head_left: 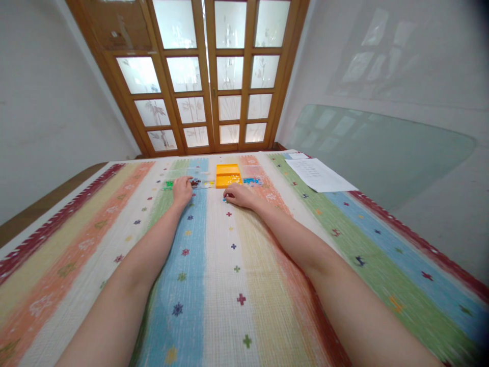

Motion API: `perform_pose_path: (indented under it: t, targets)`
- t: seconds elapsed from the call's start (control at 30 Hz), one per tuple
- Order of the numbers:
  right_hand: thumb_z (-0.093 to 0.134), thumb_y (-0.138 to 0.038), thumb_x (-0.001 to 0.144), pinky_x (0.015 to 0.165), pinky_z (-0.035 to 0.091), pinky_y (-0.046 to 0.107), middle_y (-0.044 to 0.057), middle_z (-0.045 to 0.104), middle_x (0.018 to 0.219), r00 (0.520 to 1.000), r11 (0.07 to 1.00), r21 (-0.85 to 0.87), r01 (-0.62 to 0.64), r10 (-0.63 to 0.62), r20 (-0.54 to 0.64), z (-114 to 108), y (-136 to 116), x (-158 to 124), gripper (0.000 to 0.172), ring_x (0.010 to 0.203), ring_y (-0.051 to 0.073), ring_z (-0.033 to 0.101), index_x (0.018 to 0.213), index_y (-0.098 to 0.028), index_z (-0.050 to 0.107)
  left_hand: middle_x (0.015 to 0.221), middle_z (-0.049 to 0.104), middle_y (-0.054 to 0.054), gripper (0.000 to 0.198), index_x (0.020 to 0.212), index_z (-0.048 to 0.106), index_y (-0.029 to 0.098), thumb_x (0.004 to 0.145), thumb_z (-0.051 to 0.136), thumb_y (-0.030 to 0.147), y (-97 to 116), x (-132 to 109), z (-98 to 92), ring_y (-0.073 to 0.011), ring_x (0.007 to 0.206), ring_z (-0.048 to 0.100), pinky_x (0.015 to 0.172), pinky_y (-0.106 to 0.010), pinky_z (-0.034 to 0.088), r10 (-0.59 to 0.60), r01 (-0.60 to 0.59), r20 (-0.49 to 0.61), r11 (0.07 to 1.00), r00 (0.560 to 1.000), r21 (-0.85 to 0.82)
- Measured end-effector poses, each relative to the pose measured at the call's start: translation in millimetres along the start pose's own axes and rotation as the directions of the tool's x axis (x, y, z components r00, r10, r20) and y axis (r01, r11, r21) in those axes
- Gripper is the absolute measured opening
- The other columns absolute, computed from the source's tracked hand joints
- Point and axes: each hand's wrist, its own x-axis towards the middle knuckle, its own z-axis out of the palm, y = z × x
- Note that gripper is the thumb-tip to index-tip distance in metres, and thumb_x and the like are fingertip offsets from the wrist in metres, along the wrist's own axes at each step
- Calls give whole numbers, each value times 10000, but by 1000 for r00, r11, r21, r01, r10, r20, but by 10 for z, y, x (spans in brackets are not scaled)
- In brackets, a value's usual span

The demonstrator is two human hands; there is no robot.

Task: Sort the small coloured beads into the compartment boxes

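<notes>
My left hand (182, 190) rests at the dark brown pieces (195, 183), its fingers bent and partly hidden; what they hold, if anything, cannot be seen. Green pieces (168, 185) lie just left of that hand. My right hand (237, 195) is in front of the yellow box (218, 179), fingers curled together over a small blue piece (224, 200). The box stands open, with pale pieces (234, 180) in its near part. Blue pieces (252, 181) are in a clear tray to its right, and a few yellow pieces (209, 183) lie to its left.
A striped cloth (225, 285) covers the table. White paper sheets (319, 175) lie at the back right. Behind the table are wooden doors with glass panes (229, 71), and a glass panel (374, 148) leans at the right wall.
</notes>
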Motion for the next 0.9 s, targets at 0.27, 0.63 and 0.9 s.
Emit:
perform_pose_path:
  t: [0.27,0.63,0.9]
  targets:
    - [635,-167,951,842,447,312,85,743,1030,999,999,-7,39,-39,-26,110,78,28,142,952,225,639,974,-202,771,1167,745,-114,269,1071,709,212,955,465,212,153,-50,-15,-268,1156,619,1102,-481,443,64,-65,30,998,997,19]
    - [576,-194,937,876,448,341,86,728,1013,825,947,55,-315,302,-478,-88,625,-50,135,959,241,614,920,-198,710,1254,718,-102,296,1128,764,220,943,536,179,634,-228,33,-292,1230,563,1144,-523,415,406,-406,218,913,887,-50]
    - [514,-205,910,900,446,392,106,736,999,651,857,89,-508,450,-611,-135,920,-140,194,935,275,602,948,-207,705,1353,689,-91,345,1294,725,249,1034,503,293,1132,-454,17,-274,1314,548,1209,-536,375,621,-585,414,779,666,-227]
